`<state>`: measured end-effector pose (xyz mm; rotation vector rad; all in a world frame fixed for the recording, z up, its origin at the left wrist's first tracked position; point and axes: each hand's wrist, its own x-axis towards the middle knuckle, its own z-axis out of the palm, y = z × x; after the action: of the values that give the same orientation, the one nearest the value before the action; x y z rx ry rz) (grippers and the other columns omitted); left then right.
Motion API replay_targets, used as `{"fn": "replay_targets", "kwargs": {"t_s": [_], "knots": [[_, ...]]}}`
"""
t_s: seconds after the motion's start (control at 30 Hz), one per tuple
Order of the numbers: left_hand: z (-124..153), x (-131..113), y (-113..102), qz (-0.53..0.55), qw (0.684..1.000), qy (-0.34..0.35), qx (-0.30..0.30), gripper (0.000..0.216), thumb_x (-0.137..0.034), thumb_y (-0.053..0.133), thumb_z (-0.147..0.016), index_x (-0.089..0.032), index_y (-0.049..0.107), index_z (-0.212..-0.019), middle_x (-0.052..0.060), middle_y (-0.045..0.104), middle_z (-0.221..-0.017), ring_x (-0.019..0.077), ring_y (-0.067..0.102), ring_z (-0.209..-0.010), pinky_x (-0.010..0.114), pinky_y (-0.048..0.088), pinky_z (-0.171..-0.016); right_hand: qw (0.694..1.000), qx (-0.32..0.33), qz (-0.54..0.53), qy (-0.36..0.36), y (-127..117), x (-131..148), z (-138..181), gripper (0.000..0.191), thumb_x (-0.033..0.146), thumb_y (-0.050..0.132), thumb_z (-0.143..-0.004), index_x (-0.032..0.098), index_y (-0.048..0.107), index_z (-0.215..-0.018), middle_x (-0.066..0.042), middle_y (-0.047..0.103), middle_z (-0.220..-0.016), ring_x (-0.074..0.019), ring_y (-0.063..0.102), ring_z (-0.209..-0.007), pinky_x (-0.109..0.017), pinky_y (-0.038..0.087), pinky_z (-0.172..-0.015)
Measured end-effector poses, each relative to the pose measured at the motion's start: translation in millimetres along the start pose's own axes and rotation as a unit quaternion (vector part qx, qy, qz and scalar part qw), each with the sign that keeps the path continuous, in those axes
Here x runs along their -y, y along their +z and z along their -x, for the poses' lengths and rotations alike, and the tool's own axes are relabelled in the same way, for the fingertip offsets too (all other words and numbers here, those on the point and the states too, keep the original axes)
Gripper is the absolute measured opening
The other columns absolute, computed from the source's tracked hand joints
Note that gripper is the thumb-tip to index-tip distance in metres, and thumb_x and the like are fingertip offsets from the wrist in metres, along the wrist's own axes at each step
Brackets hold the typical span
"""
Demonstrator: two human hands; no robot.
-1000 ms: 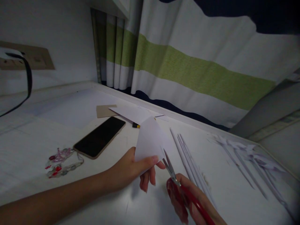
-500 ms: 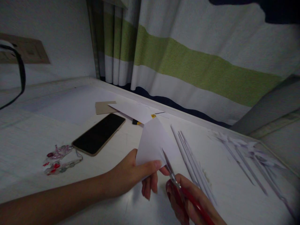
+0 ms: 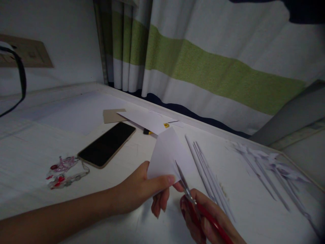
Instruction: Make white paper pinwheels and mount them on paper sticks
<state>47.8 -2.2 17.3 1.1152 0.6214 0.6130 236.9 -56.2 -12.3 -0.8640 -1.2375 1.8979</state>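
My left hand (image 3: pixel 144 189) pinches the lower edge of a folded white paper triangle (image 3: pixel 167 152) and holds it up above the white table (image 3: pixel 76 118). My right hand (image 3: pixel 208 220) grips red-handled scissors (image 3: pixel 193 203). Their metal blades (image 3: pixel 182 178) bite into the bottom edge of the paper, just right of my left thumb.
A black phone (image 3: pixel 106 144) lies to the left with a clear and red trinket (image 3: pixel 63 171) beside it. White sheets (image 3: pixel 144 120) and brown card (image 3: pixel 111 116) lie behind. Thin rolled paper sticks (image 3: pixel 208 169) and paper pinwheels (image 3: pixel 269 166) lie right. A striped curtain (image 3: pixel 203 67) hangs behind.
The view has shifted slightly. The scissor blades have crept a little further into the paper's lower edge. Both hands keep their grips.
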Motion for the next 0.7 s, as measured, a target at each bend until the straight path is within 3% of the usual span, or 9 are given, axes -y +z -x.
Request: {"fn": "replay_targets", "kwargs": {"t_s": [0.57,0.7], "knots": [[-0.1,0.9,-1.4,-0.010,1.000,-0.001,0.006,0.027,-0.036,0.049,-0.078,-0.012,0.062,-0.078,-0.005,0.051,-0.042,0.0061,0.046,-0.034,0.015,0.039,-0.038,1.000,-0.014,-0.019,0.014,1.0,-6.6,1.9,0.040,0.054,0.058,-0.068,0.019,0.042,-0.080,0.010,0.031,-0.052,-0.0015,0.021,-0.038,-0.014,0.017,-0.034],[-0.1,0.2,-2.1,-0.007,1.000,0.000,0.010,0.026,-0.033,0.047,-0.080,-0.013,0.062,-0.078,-0.005,0.051,-0.043,0.0056,0.046,-0.035,0.015,0.039,-0.039,1.000,-0.021,-0.007,0.013,1.8,-5.6,2.6,0.045,0.059,0.056,-0.065,0.019,0.042,-0.080,0.010,0.032,-0.051,-0.0017,0.022,-0.038,-0.015,0.017,-0.034]]}}
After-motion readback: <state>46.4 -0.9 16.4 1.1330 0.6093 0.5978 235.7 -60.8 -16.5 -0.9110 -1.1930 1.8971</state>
